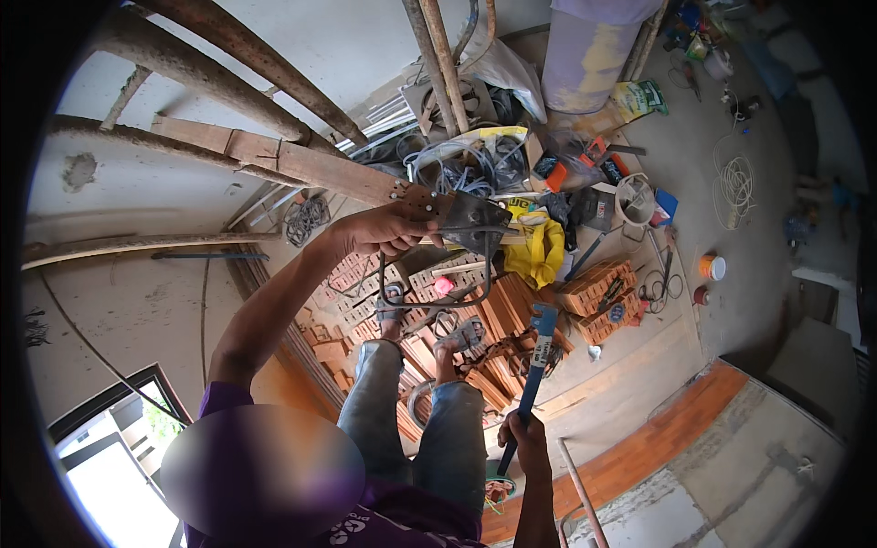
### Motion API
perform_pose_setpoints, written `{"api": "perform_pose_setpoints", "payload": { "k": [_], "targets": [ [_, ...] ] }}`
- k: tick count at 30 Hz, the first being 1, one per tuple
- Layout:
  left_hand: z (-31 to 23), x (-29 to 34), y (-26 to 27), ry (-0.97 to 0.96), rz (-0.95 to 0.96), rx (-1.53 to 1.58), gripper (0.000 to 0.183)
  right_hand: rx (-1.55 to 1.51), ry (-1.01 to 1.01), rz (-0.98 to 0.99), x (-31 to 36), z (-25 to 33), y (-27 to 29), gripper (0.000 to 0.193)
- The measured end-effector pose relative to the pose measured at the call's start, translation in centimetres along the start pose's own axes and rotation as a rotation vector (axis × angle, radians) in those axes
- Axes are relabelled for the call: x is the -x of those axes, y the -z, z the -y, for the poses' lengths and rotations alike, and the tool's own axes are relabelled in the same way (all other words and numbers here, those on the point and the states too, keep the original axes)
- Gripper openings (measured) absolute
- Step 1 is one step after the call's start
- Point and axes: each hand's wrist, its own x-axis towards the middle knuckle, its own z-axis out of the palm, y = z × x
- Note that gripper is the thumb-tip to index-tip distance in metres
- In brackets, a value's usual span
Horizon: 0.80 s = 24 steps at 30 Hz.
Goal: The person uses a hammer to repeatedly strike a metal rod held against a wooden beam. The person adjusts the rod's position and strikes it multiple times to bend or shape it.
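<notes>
At the end of a wooden plank point(311, 169), my left hand point(388, 228) is closed around a dark metal rod point(491, 274) bent into a loop. The loop hangs out past the plank's end and crosses a dark metal plate point(475, 224) there. Several bolt heads point(431, 194) stand up from the plank beside my fingers. Lower right, apart from the plank, my right hand point(525, 443) grips the shaft of a long blue steel bar point(530, 384). Its notched, fork-like head points upward and away from me.
Under my sandalled feet lie stacks of red hollow bricks point(498, 315). A yellow bag point(539, 251), loose tools and cables crowd the floor ahead. Wooden poles point(210, 78) lean at upper left. A paint bucket point(713, 267) and coiled cord point(734, 187) are on the right.
</notes>
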Motion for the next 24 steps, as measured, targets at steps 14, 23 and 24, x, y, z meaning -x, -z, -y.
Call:
{"api": "perform_pose_setpoints", "payload": {
  "k": [14, 23, 24],
  "targets": [
    [12.2, 0.7, -2.5, -0.549, -0.089, 0.963, 0.033, 0.131, -0.117, -0.254, 0.6, -2.9, 2.8, 0.021],
    [13.0, -0.8, -6.6, -0.657, -0.671, 0.846, 0.020, 0.167, -0.107, -0.256, -0.4, -2.4, 1.5, 0.017],
    [12.1, -0.4, -5.6, -0.686, -0.660, 0.776, 0.021, 0.190, -0.107, -0.253, -0.4, -2.3, 1.3, 0.017]
  ]
}}
